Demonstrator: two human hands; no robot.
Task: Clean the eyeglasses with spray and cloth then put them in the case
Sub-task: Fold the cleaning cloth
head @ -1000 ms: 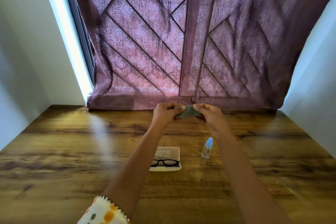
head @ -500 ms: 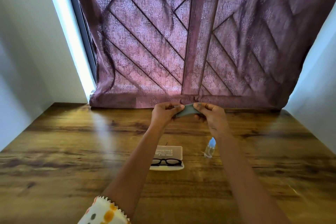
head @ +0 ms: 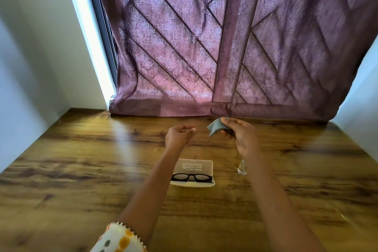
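Observation:
Black-framed eyeglasses [head: 191,177] lie in an open pale case [head: 195,166] on the wooden table [head: 81,170]. A small clear spray bottle [head: 242,169] stands just right of the case, its top hidden behind my right wrist. My right hand [head: 241,134] is raised over the table's far side and pinches a small grey-green cloth [head: 215,127] between thumb and fingers. My left hand [head: 179,136] hovers to the left of the cloth, apart from it, fingers curled and holding nothing.
A purple patterned curtain [head: 225,47] hangs down to the table's back edge. White walls close in on the left and right. A bright window strip [head: 90,37] runs along the curtain's left side.
My left hand has let go of the cloth and drawn left. The cloth now hangs from my right hand alone. The view has tilted up slightly.

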